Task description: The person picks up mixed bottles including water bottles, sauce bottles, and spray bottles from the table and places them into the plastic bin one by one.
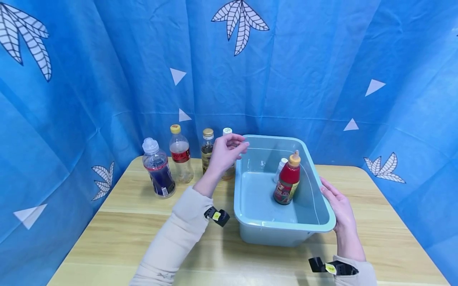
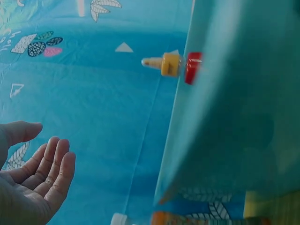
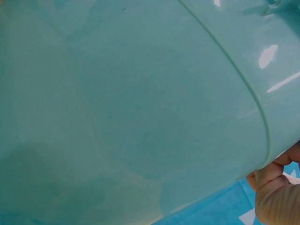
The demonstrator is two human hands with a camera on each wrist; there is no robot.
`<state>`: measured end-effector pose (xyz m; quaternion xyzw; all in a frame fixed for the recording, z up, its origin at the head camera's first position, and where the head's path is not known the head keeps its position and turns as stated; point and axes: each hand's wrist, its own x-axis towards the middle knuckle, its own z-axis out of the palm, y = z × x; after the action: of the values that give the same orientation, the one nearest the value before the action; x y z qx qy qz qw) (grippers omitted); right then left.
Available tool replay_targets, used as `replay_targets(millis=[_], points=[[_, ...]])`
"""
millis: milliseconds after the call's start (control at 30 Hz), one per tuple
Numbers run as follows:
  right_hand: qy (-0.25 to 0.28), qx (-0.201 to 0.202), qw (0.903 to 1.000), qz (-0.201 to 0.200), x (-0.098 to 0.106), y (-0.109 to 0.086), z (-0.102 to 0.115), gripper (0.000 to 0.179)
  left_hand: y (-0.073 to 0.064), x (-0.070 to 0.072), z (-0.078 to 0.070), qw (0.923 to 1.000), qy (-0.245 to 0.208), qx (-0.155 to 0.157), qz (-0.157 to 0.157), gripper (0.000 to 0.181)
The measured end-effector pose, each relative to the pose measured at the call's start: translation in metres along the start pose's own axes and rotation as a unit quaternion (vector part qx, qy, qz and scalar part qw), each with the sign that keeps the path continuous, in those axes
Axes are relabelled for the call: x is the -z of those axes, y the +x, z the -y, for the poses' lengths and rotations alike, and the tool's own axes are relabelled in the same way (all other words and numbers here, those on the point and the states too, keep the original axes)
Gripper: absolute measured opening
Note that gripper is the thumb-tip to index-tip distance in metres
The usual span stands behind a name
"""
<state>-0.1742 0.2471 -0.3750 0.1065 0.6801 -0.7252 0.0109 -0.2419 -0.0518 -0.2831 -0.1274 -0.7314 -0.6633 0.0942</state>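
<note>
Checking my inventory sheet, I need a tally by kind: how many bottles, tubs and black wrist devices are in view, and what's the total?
Bottles: 6
Tub: 1
Black wrist devices: 2
Total: 9

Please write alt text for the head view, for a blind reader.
A right hand holds a blue tub containing a red bottle and a white-capped bottle; the empty left hand hovers near the tub's left rim, by four bottles.

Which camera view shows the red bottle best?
The head view, because the red bottle shows from cap to base inside the tub. The left wrist view shows only its top; the right wrist view, none.
</note>
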Motion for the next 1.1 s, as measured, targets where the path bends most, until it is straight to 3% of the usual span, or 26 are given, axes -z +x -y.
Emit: replay_targets(millis=[467, 733, 1100], points=[[0.006, -0.008, 1.0000, 0.001, 0.002, 0.001, -0.002, 0.063, -0.015, 0.033, 0.022, 0.9974, 0.046, -0.001, -0.056, 0.018], [0.008, -0.004, 1.0000, 0.004, 0.002, 0.002, -0.003, 0.063, -0.023, 0.052, 0.032, 0.9941, 0.056, 0.014, -0.092, 0.018], [0.015, 0.007, 0.9998, 0.005, -0.001, 0.001, -0.003, 0.062, -0.036, 0.082, 0.044, 0.9835, 0.131, 0.027, -0.122, 0.025]])
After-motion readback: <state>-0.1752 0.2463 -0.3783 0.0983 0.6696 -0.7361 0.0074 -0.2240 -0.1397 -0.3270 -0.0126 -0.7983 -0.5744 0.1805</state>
